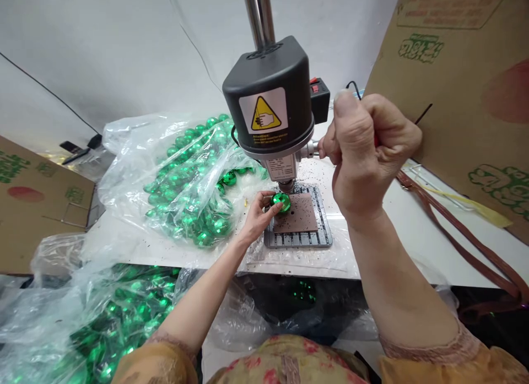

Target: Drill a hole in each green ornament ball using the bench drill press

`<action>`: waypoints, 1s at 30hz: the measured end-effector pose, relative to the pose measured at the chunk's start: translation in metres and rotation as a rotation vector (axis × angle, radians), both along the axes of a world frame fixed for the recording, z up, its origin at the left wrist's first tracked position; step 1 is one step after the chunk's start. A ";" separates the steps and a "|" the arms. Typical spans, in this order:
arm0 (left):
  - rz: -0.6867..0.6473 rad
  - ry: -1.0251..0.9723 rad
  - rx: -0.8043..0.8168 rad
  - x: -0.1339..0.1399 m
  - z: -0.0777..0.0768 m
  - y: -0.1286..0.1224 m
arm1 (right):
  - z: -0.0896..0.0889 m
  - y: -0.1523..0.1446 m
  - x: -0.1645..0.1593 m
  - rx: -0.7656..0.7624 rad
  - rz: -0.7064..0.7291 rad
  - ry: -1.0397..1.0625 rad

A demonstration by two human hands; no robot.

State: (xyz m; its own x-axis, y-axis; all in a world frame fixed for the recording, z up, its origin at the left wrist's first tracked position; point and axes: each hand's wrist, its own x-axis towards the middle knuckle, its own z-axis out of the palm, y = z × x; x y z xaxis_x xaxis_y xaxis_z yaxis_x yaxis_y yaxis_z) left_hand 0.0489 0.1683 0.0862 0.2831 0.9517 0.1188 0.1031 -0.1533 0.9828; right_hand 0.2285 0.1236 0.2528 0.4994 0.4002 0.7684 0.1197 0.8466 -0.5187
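Note:
A shiny green faceted ball (281,203) is pinched between the thumb and fingers of my left hand (260,214). It sits under the chuck (286,185) of a small black drill press (270,97), above a brown board (303,216) on the slotted metal base (324,230). Whether the drill bit touches the ball is hidden. My right hand (363,147) is raised at the machine's right side, its fingers wrapped round the feed handle (316,149). Most of that handle is covered by the hand. Dark shavings are scattered over the board and base.
Left of the press, a clear plastic bag (136,136) holds many green balls (194,196). Another bag of green balls (124,307) lies below the table's edge. Cardboard boxes (467,86) flank both sides. A brown strap (463,241) lies on the white table (397,230) at right.

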 end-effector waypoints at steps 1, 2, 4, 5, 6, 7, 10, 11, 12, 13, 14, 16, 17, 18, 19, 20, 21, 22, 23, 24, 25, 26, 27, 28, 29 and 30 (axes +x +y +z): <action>0.007 0.016 0.025 0.001 0.000 -0.001 | 0.000 0.000 0.000 0.005 0.009 0.002; 0.015 0.035 0.052 0.002 -0.001 -0.001 | 0.000 0.000 0.000 0.009 0.016 0.003; 0.026 0.077 0.103 0.004 -0.002 -0.002 | 0.001 0.000 0.000 0.012 0.024 0.002; 0.029 0.095 0.126 0.005 -0.003 -0.003 | 0.001 0.000 0.000 0.008 0.024 0.001; 0.030 0.115 0.148 0.006 -0.003 -0.004 | 0.001 0.000 0.000 0.005 0.024 0.001; 0.029 0.138 0.167 0.007 -0.004 -0.004 | 0.001 0.000 0.000 0.007 0.024 0.003; 0.032 0.205 0.206 0.012 -0.005 -0.007 | 0.001 0.000 0.000 0.022 0.037 0.005; 0.033 0.218 0.212 0.014 -0.005 -0.009 | 0.002 -0.001 0.000 0.026 0.040 0.004; 0.031 0.218 0.216 0.016 -0.006 -0.011 | 0.002 -0.001 0.000 0.022 0.037 0.000; 0.026 0.207 0.218 0.018 -0.006 -0.012 | 0.002 -0.001 0.000 0.012 0.029 -0.006; 0.018 0.188 0.217 0.020 -0.006 -0.014 | 0.002 -0.001 0.000 0.002 0.019 -0.010; -0.003 0.147 0.210 0.022 -0.007 -0.018 | 0.003 -0.001 0.001 -0.010 0.007 -0.016; -0.009 0.134 0.207 0.023 -0.008 -0.019 | 0.003 -0.001 0.002 -0.011 0.010 -0.017; -0.014 0.129 0.204 0.023 -0.008 -0.019 | 0.002 0.000 0.002 -0.006 0.018 -0.016; -0.015 0.130 0.204 0.023 -0.009 -0.020 | 0.001 0.000 0.002 0.002 0.026 -0.015; -0.015 0.132 0.204 0.023 -0.010 -0.020 | 0.000 0.000 0.002 0.011 0.031 -0.015; -0.015 0.135 0.204 0.022 -0.010 -0.019 | -0.002 0.000 0.002 0.021 0.031 -0.014; -0.016 0.135 0.204 0.022 -0.011 -0.019 | -0.005 0.000 0.002 0.034 0.028 -0.011; -0.015 0.136 0.205 0.021 -0.012 -0.019 | -0.008 0.000 0.002 0.043 0.021 -0.012; -0.014 0.139 0.208 0.021 -0.012 -0.019 | -0.011 0.000 0.002 0.048 0.012 -0.016; -0.015 0.145 0.212 0.021 -0.012 -0.018 | -0.014 0.000 0.002 0.051 0.000 -0.021; -0.017 0.151 0.216 0.021 -0.013 -0.018 | -0.017 0.001 0.002 0.054 -0.013 -0.029; -0.018 0.154 0.220 0.020 -0.013 -0.018 | -0.019 0.001 0.002 0.059 -0.028 -0.036; -0.021 0.154 0.222 0.021 -0.013 -0.018 | -0.021 0.002 0.002 0.068 -0.039 -0.043; -0.024 0.149 0.224 0.021 -0.012 -0.018 | -0.023 0.002 0.002 0.084 -0.044 -0.045; -0.025 0.143 0.223 0.021 -0.012 -0.019 | -0.024 0.003 0.001 0.102 -0.040 -0.043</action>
